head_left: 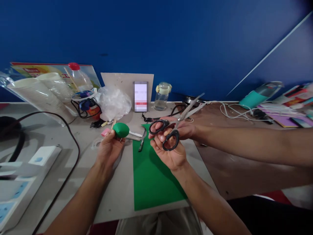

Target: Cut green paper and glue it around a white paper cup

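My left hand (pixel 109 146) pinches a small green paper piece (pixel 121 130), with a thin wooden stick beside it. Over the green sheet (pixel 156 182), my right hand (pixel 172 153) has its fingers at the black handles of the scissors (pixel 179 120), whose blades are spread and point up and away to the right. Another person's hand (pixel 188 130) reaches in from the right, behind the scissors, and is touching them or very near. A dark pen (pixel 142 140) lies on the green sheet's upper left part.
Behind stand a phone (pixel 141 97), a glass jar (pixel 161 98), a plastic bag (pixel 114 102) and stacked paper cups (pixel 39 98). A power strip (pixel 22 186) and black cable lie left. A teal bottle (pixel 256 96) and white cables are at right.
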The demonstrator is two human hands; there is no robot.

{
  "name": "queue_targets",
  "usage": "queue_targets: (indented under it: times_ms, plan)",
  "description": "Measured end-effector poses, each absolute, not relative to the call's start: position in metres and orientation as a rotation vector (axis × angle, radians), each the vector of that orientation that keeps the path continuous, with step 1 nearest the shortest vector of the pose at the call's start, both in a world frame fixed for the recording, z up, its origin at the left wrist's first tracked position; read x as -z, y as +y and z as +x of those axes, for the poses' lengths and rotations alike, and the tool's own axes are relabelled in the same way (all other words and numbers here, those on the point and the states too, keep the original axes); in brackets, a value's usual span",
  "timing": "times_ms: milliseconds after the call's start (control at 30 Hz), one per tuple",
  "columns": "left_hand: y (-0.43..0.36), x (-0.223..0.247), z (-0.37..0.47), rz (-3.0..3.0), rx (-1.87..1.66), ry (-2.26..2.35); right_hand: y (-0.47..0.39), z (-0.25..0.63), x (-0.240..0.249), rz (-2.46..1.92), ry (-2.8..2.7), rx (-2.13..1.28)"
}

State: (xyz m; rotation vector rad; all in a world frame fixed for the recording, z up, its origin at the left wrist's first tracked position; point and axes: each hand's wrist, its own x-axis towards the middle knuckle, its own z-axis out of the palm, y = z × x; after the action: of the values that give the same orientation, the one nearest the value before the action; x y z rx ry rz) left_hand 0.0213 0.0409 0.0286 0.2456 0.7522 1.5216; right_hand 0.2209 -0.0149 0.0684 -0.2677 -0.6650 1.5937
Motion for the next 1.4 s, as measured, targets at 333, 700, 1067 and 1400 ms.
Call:
queue_targets:
  times_ms: [333, 700, 1067, 1400]
  plan:
    - [0.040, -0.027, 0.024, 0.287, -1.536, 0.741, -0.022, 0.235, -0.074, -0.333, -0.837, -1.674]
    - [0.041, -0.021, 0.023, 0.304, -1.492, 0.729, -0.002, 0.260, -0.081, -0.286, -0.589, -1.348]
    - [0.041, -0.024, 0.023, 0.228, -1.509, 0.716, 0.018, 0.251, -0.053, -0.600, -0.768, -1.405]
    - [0.042, -0.024, 0.023, 0.213, -1.522, 0.745, 0.026, 0.270, -0.046, -0.777, -0.883, -1.376]
